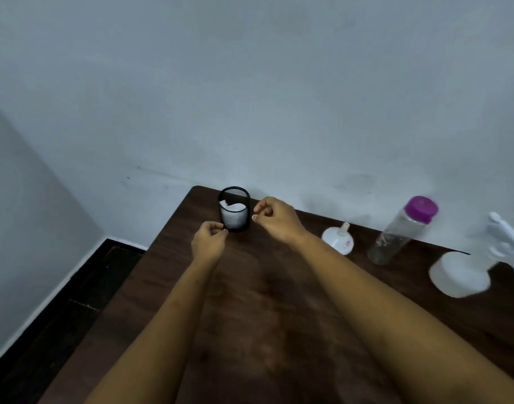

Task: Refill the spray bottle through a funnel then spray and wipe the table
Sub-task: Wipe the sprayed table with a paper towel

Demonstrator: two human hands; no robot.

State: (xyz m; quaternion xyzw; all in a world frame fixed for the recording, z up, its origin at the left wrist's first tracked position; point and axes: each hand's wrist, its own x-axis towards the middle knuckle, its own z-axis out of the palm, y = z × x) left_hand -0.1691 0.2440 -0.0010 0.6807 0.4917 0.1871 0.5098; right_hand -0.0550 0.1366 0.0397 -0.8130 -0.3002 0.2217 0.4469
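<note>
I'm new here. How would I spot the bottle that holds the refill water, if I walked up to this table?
Start at the dark wooden table against the pale wall and look along its far edge, to the right of both hands. There stands a tall clear bottle, between a small white funnel and a blurred white spray bottle. Its purple cap sets it apart; nothing else there is purple.

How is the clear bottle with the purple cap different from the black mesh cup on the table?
The clear bottle is tall and narrow; the black mesh cup is short and wide. The bottle is closed by a purple cap, while the cup is open at the top. The bottle looks nearly empty; the cup holds something white, like paper or cloth. The cup stands between the two hands, the bottle further right. Both stand on the dark wooden table near the wall.
</note>
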